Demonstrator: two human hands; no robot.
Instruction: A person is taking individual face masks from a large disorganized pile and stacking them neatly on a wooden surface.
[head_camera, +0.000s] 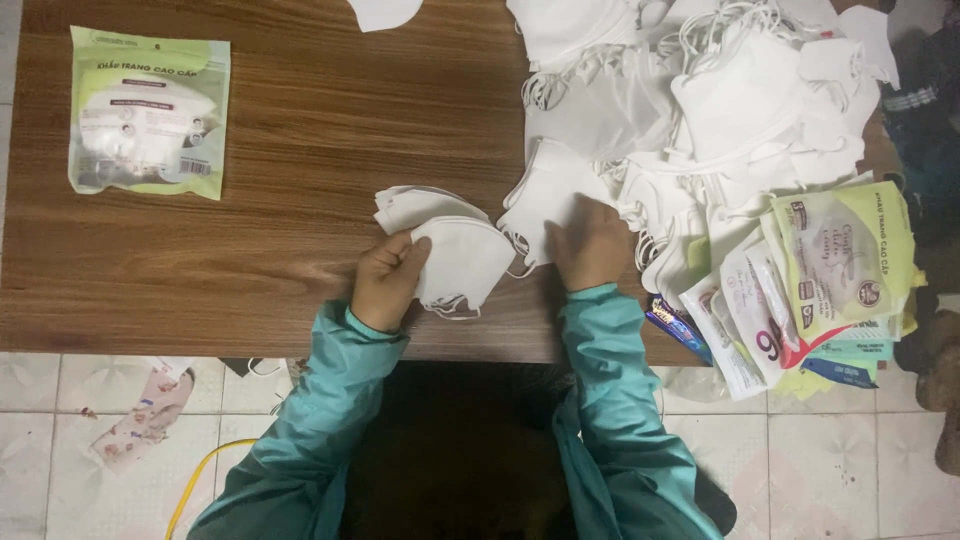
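Note:
My left hand (388, 278) grips the edge of a small stack of folded white face masks (455, 250) lying on the brown wooden table (300, 150). To the right, my right hand (592, 243) rests on a single white mask (545, 195) at the near edge of a big loose heap of white masks (700, 100). Its fingers press on that mask; whether they pinch it is unclear. Both arms wear teal sleeves.
A sealed green and white mask pouch (148, 112) lies at the table's far left. A pile of empty printed pouches (810, 290) sits at the right edge, overhanging it. Below the table edge is tiled floor with a pouch (145, 415) and a yellow cable (205, 475).

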